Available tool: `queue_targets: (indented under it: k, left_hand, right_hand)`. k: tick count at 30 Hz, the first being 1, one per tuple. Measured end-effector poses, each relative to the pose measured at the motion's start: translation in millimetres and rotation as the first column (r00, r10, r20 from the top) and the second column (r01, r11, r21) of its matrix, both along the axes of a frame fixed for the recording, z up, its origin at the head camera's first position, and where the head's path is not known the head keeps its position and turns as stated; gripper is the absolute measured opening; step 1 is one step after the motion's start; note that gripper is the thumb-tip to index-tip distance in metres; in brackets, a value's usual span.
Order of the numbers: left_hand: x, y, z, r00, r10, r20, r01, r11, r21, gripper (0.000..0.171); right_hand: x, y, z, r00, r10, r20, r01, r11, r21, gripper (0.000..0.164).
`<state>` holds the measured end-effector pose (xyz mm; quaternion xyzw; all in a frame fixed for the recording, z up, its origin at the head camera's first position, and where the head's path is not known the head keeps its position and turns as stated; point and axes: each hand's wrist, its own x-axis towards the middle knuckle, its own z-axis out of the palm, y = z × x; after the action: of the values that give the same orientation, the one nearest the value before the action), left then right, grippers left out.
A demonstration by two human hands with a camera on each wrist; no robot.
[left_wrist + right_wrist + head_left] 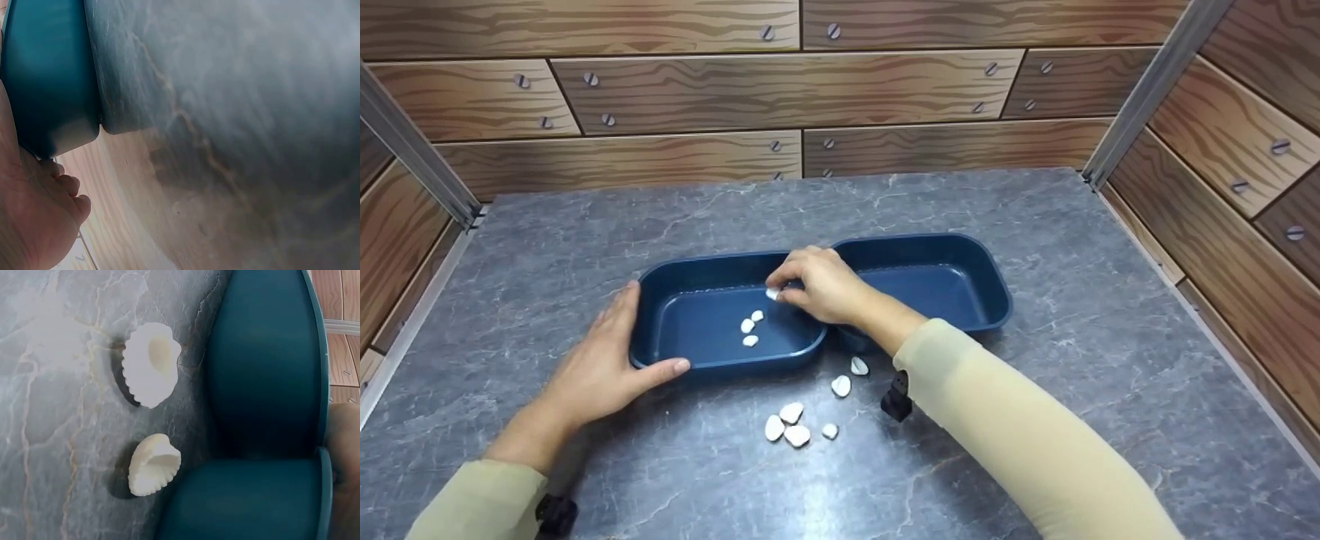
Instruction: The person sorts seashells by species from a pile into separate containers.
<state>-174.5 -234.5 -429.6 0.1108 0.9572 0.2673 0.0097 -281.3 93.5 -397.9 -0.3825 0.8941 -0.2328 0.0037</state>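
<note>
Two blue trays stand side by side, the left tray and the right tray. Three small white seashells lie in the left tray. My right hand pinches another white seashell between thumb and fingertips above that tray's right part. My left hand rests against the left tray's outer end, its fingers along the side and its thumb on the front rim. In the left wrist view, my left hand touches the tray wall. The right wrist view hides the pinched shell.
In front of the trays, several white shells lie on the grey marbled table, including a cluster and a small shell. Close up, a ridged shell and a smaller one lie beside the trays. Wood-patterned walls enclose the table.
</note>
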Motion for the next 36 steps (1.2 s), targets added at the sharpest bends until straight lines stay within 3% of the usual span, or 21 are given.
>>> queue_targets:
  k: [10,20,26,32,36]
  left_hand:
    - [-0.4,1,3.0,1.0,0.0,0.014,0.0,1.0,-0.003,0.127]
    - [-1.5,0,-0.5,1.0,0.003,0.007,-0.003,1.0,-0.005,0.128]
    - [-0.4,1,-0.7,1.0,0.006,0.002,-0.006,1.0,-0.006,0.128]
    - [-0.2,0,-1.1,1.0,0.005,0.004,-0.005,1.0,-0.001,0.128]
    - [-0.6,-1,-1.4,1.0,0.006,0.012,-0.006,1.0,0.003,0.127]
  right_hand:
    - [-1.2,2,0.2,1.0,0.002,-0.021,-0.002,1.0,0.007,0.026]
    - [3.2,7,12.6,1.0,0.01,-0.021,-0.011,0.996,-0.084,0.023]
    - [20.1,21,28.6,0.996,0.057,-0.071,-0.068,0.982,-0.175,0.02]
    - [42.5,42,40.3,0.979,0.15,-0.135,-0.18,0.953,-0.246,0.02]
    - [59.8,54,44.4,0.973,0.196,-0.123,-0.224,0.93,-0.29,0.021]
